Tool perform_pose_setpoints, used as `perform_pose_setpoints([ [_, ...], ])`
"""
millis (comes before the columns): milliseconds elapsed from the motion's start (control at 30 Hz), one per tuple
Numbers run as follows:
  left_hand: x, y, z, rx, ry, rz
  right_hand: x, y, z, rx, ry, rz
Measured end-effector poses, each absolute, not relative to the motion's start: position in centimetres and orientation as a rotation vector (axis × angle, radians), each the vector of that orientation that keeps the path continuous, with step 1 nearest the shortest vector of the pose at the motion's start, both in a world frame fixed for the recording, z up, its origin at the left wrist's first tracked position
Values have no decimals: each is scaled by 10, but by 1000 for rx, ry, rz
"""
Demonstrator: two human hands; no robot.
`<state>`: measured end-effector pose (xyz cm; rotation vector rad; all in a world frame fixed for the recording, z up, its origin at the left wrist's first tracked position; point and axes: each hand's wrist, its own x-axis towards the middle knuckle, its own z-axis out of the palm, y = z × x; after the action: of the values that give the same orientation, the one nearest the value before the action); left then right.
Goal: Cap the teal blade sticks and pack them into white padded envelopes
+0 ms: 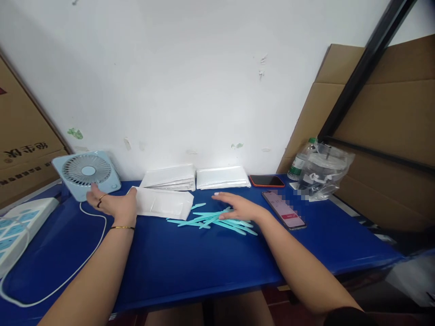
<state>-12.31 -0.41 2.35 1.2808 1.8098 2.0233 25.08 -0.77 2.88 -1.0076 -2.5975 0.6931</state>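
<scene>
Left hand (113,204) held open at the edge of a flat white padded pouch (163,203), right hand (238,208) spread flat, perhaps resting on thin teal plastic sticks (212,220), smooth blue table (190,262) beneath.

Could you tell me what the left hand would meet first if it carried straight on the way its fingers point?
Probably the small blue fan: the left hand points up-left at it.

Both forearms are bare, the left hand (113,203) wearing a thin ring on one finger and a slim gold bangle (122,227) at the wrist, the right hand (238,207) unadorned.
</scene>
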Motion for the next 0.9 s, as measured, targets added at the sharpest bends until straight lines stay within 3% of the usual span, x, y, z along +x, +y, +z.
perform_pose_setpoints([
  [100,-97,-11,35,1588,1996,1935,280,-12,37,-1146,-2583,656],
  [200,-62,-14,31,2055,1478,1349,298,-19,40,-1335,-2614,699],
  [267,-43,-12,24,2232,1305,1241,300,-21,39,-1445,-2628,725],
  [533,-75,11,16,2499,1940,226,281,-14,34,-1170,-2689,793],
  [900,-52,15,15,2574,2136,110,287,-9,28,-1277,-2597,687],
])
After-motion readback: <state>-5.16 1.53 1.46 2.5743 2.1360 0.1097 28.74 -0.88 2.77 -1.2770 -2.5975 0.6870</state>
